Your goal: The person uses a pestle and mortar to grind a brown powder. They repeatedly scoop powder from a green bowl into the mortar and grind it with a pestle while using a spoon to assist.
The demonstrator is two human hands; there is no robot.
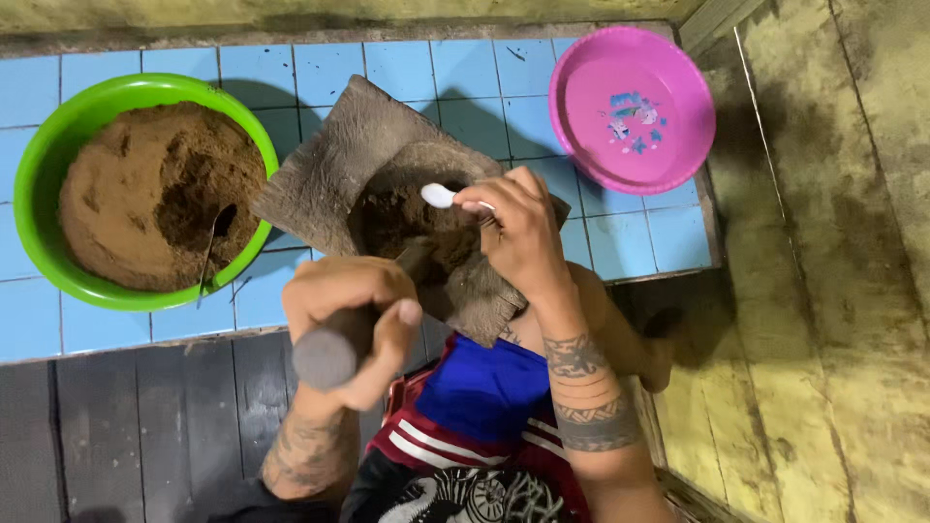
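Left hand (354, 320) fisted round my heavy stone pestle (334, 349); right hand (518, 232) pinches a light spoon (441, 196) over the mortar (417, 203), best held by its handle.

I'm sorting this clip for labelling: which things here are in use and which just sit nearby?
In use: pestle in left hand; white spoon in right hand; stone mortar holding brown paste.
Nearby: green bowl of brown powder with a spoon; pink plate.
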